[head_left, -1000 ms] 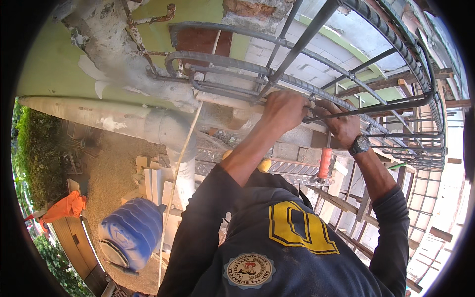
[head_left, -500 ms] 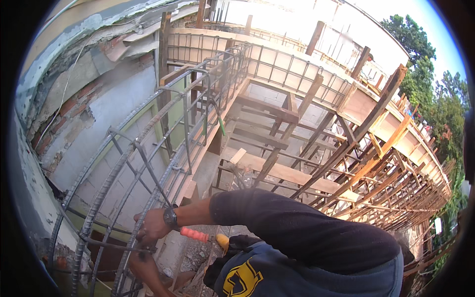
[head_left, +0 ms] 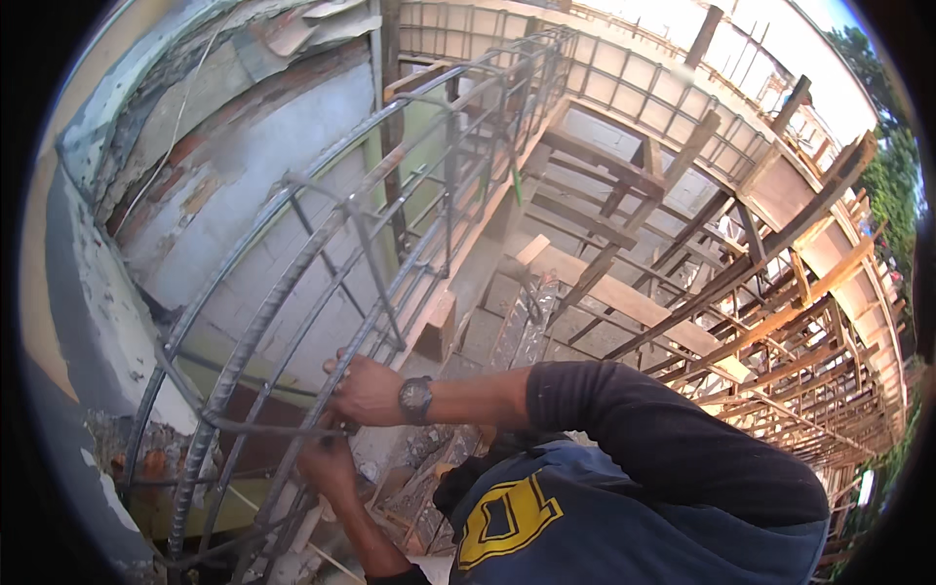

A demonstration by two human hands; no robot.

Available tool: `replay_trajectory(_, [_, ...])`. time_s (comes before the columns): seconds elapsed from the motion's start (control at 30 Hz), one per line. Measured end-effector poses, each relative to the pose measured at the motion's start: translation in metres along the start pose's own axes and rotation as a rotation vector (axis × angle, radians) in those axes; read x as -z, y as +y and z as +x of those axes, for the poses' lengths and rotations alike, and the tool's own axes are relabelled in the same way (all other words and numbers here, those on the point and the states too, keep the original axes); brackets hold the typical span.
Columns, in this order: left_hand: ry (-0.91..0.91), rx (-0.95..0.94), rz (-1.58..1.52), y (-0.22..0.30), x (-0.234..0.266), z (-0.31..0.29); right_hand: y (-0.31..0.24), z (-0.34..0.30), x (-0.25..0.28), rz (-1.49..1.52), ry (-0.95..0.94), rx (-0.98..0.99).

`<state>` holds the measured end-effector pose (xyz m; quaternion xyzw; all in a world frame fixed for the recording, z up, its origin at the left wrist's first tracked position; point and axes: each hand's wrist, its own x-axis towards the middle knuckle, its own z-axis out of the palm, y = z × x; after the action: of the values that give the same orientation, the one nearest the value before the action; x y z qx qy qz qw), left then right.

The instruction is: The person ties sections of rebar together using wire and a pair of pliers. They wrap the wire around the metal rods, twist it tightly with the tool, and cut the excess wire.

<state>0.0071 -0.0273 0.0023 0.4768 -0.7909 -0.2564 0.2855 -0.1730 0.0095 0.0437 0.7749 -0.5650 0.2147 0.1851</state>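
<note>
A long cage of ribbed steel rebar (head_left: 283, 292) with bent stirrups runs from the lower left up toward the far beam. My right hand (head_left: 366, 390), with a dark watch on its wrist, is closed against the cage's near lengthwise bar, fingertips by the steel. Just below it, my left hand (head_left: 329, 465) is closed beside the same bar, close under a stirrup. The two hands almost meet around a small dark spot; what they pinch there is hidden by the fingers and the steel.
A broken plaster and brick wall (head_left: 205, 214) stands along the left. Wooden formwork boards (head_left: 429, 312) flank the cage. To the right are timber props and braces (head_left: 634, 205), and a curved formwork beam (head_left: 673, 88) with rebar. Rubble (head_left: 419, 453) lies below my hands.
The view has shifted, so the cage sits farther right and lower. Both hands remain at the near bar. A red-orange grip seen by my right wrist no longer shows.
</note>
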Motion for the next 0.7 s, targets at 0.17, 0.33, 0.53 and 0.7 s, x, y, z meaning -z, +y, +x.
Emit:
replay_trajectory(0.17, [0.020, 0.097, 0.083, 0.016, -0.009, 0.003, 0.006, -0.006, 0.015, 0.103, -0.081, -0.051])
replay_trajectory(0.33, [0.084, 0.137, 0.075, 0.006, -0.007, -0.002, -0.016, -0.002, 0.020, 0.327, -0.471, -0.311])
replay_trajectory(0.53, [0.103, 0.099, 0.020, 0.023, -0.005, -0.004, 0.027, -0.072, 0.086, 0.355, 0.136, -0.243])
replay_trajectory(0.7, [0.008, 0.222, 0.014, 0.031, -0.009, 0.002, 0.217, -0.160, 0.109, 0.126, 0.680, -1.147])
